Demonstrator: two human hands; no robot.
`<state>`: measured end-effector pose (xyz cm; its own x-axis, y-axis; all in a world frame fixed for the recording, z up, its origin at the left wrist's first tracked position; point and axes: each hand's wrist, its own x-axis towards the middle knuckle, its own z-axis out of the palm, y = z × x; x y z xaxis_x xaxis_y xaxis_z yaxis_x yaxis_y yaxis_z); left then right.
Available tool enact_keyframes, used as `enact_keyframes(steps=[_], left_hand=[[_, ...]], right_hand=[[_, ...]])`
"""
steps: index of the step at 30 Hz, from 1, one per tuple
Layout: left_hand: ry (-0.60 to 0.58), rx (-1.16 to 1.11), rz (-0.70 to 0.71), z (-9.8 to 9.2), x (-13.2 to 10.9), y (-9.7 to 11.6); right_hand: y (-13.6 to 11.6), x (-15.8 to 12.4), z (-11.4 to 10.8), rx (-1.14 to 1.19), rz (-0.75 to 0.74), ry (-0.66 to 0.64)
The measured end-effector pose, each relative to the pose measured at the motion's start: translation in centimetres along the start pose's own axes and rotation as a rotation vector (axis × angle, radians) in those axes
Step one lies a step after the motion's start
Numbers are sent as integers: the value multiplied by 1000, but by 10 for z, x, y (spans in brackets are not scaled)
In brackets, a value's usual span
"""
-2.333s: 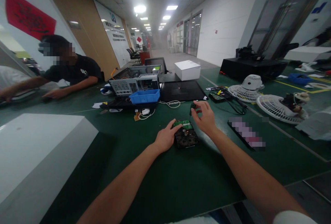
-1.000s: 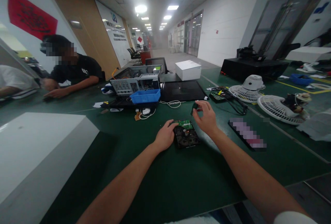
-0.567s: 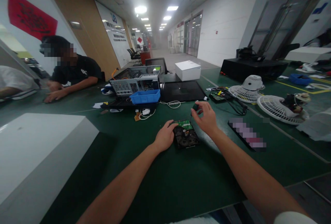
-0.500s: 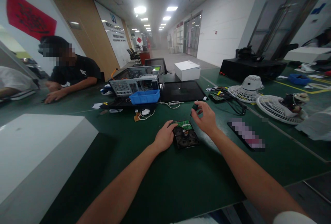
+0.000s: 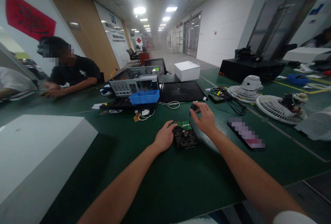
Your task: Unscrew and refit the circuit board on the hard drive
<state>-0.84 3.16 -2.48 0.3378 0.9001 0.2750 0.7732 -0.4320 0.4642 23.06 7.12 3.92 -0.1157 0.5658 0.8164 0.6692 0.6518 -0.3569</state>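
A hard disk drive (image 5: 185, 140) lies flat on the green table, its black metal underside and green circuit board facing up. My left hand (image 5: 164, 136) grips its left edge, with the fingers reaching over the upper left corner. In my right hand (image 5: 204, 116) is a small screwdriver (image 5: 193, 107) with a dark handle, pinched between thumb and fingers. Its thin shaft points down at the upper right corner of the drive. Whether the tip sits in a screw is too small to tell.
Beyond my hands stand an open computer case (image 5: 134, 82), a blue tray (image 5: 144, 97) and a flat black panel (image 5: 182, 91). A phone (image 5: 245, 134) and fan parts (image 5: 278, 108) lie at right. A large white box (image 5: 38, 155) occupies the left; a person (image 5: 72, 72) sits beyond it.
My right hand and the screwdriver have shifted very slightly left. My left hand and the drive stay in place. The seated person's hands have moved a little.
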Motion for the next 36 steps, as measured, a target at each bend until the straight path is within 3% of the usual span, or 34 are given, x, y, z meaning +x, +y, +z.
enact_keyframes(steps=[9,17,26,36], left_hand=[[-11,9,-7,-2,0,1],[-5,23,-22,-2,-1,3],[-3,20,-21,-3,-1,2],[-10,8,-30,-6,-1,6]], right_hand=[[7,-5,10,78,84,50],[5,-2,4,31,8,-7],[8,-1,7,89,9,56],[5,-1,3,32,40,41]])
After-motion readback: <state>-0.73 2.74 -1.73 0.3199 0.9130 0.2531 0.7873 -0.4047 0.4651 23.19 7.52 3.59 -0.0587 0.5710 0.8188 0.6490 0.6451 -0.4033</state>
